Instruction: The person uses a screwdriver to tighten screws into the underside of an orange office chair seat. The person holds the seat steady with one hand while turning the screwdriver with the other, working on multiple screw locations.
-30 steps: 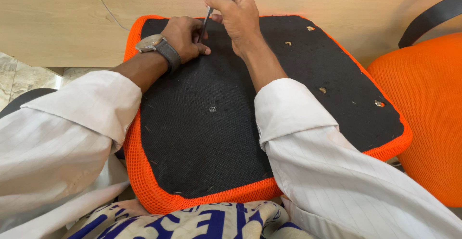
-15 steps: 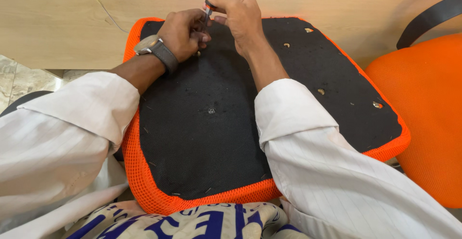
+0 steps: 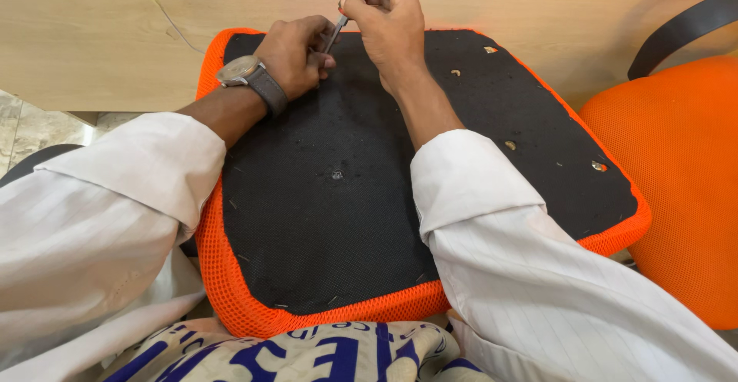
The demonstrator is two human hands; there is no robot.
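Right hand is clenched round a screwdriver, red/black handle up by the top edge, thin metal shaft angling down-left w/ the tip buried under the left hand's fingers. Left hand is curled in a loose fist, pressing on the black underside right at the tip; whether it pinches a screw or just steadies the shaft I can't tell, fingers hide it. Grey-strap wristwatch on that wrist.

Both hands work at the far-left corner of a seat cushion, flipped over on the person's lap, far edge leaning vs. a pale wood panel. Black fabric base, orange mesh wrapped round the rim, staples along the near edge. Small screw holes dot the right and far side, one fitting in the middle.

Handling, as a guess: screwdriver is light, stiff, handle grippy, best held at the handle w/ the other hand guiding near the tip. Cushion looks bulky but not heavy, stiff board inside, soft padded edge; take it by the rim.

Right of it, another orange seat part w/ a black curved armrest. Patterned blue/cream cloth nearest.
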